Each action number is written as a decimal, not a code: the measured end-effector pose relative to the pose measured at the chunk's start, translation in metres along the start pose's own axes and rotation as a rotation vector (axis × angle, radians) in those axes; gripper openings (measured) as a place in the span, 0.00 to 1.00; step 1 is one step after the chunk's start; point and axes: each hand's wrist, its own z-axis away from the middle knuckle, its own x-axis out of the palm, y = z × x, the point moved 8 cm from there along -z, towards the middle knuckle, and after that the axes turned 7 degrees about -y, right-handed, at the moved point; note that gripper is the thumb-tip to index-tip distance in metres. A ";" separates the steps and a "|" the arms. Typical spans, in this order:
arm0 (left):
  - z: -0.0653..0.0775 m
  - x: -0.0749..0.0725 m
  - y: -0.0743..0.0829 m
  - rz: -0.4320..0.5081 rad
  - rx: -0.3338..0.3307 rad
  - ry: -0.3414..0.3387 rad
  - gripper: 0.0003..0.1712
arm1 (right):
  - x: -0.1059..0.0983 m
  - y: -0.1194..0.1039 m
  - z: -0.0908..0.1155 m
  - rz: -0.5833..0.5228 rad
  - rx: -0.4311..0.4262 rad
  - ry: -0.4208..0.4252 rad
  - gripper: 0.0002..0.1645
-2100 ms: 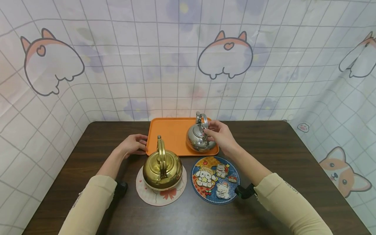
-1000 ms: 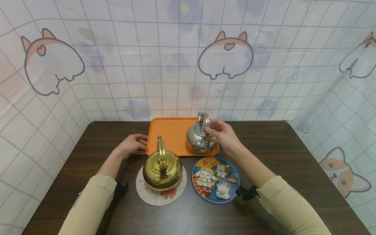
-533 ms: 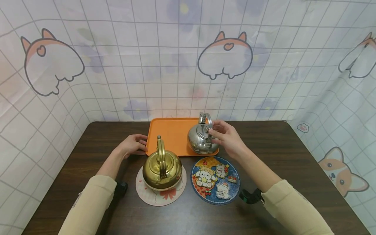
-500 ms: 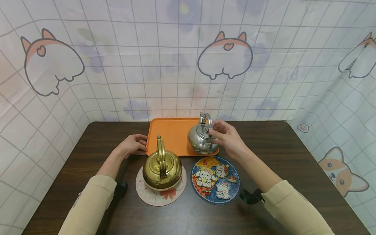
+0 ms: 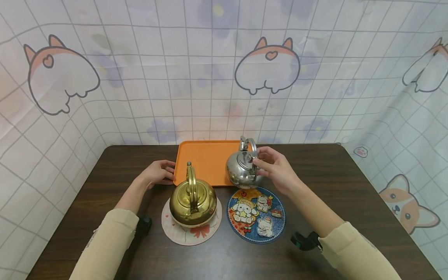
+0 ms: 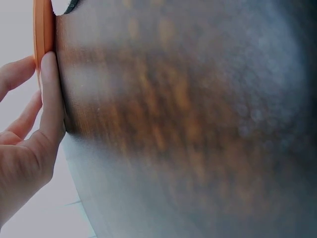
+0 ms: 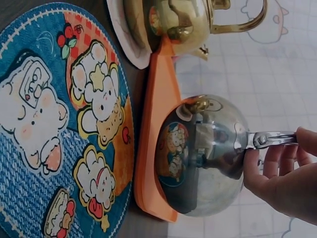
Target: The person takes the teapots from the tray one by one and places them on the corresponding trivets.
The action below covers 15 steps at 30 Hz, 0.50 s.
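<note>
My right hand (image 5: 278,167) grips the upright handle of a silver kettle (image 5: 241,171) between thumb and fingers. The kettle hangs over the front right of an orange tray (image 5: 201,159), its base overlapping the front rim in the head view. In the right wrist view, the kettle's shiny body mirrors a patterned mat. At the tray's left rim, my left hand (image 5: 159,173) touches the edge with thumb and fingertips, as the left wrist view also shows. A gold kettle (image 5: 192,204) stands in front of the tray on a round pink mat (image 5: 175,233).
A round blue mat (image 5: 259,229) with cartoon animals lies right of the gold kettle, in front of the tray. All stand on a dark wooden table (image 5: 315,175). A tile-patterned curtain (image 5: 210,77) closes off the back and sides.
The silver kettle has shifted right and toward the front in my right hand, from over the tray to its front rim. My left hand, gold kettle and mats have stayed in place.
</note>
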 end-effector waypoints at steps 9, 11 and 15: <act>0.000 0.000 0.000 0.002 -0.001 -0.007 0.38 | -0.002 -0.001 0.010 0.004 -0.007 -0.009 0.20; 0.000 0.000 -0.001 0.001 -0.003 -0.007 0.38 | -0.002 -0.001 0.012 0.003 -0.010 -0.012 0.20; -0.001 0.000 0.000 0.002 -0.003 -0.004 0.38 | -0.001 -0.003 0.017 0.004 -0.011 -0.013 0.21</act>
